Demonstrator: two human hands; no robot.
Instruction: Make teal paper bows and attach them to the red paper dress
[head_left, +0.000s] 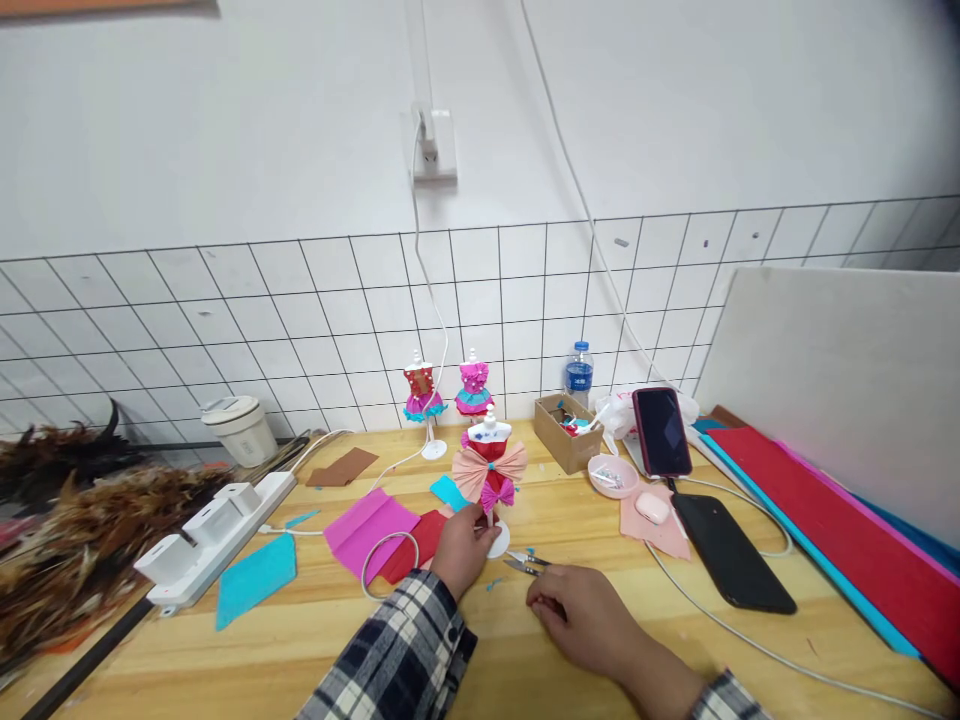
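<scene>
The step in hand seems to be steadying the small dress form (491,468), and it is probably best done with a light pinch low on the post, clear of the peach bow (469,474) and the magenta bow (497,495), since pressed folds would likely crease. Keeping the round base (499,543) flat should stop the form tipping, and turning it by the post seems safer than pulling at the trimming. The scissors (531,562), lying slightly parted, call for care with the right hand so near their handles. The dress form stands upright just beyond the scissors and a little to their left, ahead of both hands. The left hand (463,548), left of the scissors, is nearly closed, thumb and fingers around the form's lower post. The right hand (581,612) rests to the right of the scissors and nearer the person, fingers loosely curled; its palm is hidden, so whether it holds anything cannot be told.
</scene>
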